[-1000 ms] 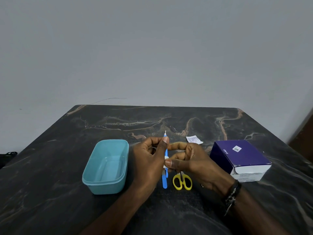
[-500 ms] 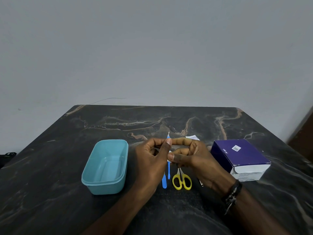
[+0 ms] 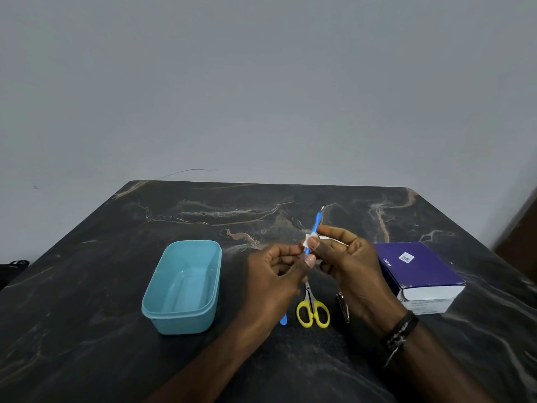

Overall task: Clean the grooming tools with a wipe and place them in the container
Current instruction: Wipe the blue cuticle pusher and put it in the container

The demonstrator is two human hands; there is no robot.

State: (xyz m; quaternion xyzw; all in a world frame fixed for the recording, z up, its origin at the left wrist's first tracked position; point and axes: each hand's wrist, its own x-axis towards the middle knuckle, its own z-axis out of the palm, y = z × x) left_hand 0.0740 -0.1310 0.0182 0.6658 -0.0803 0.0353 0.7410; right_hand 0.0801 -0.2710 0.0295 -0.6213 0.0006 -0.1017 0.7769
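Dark marbled bench with tan veins. Resting on it: 1 empty teal container at left, yellow-handled scissors near the middle, metal nail clippers just beside them, a blue tool end, 1 purple box at right.

Two bare hands work above the table: the left hand and the right hand. There are two blue-handled tools, one pair of yellow-handled scissors, one metal nail clipper, one small white wipe, one teal container and one purple box.
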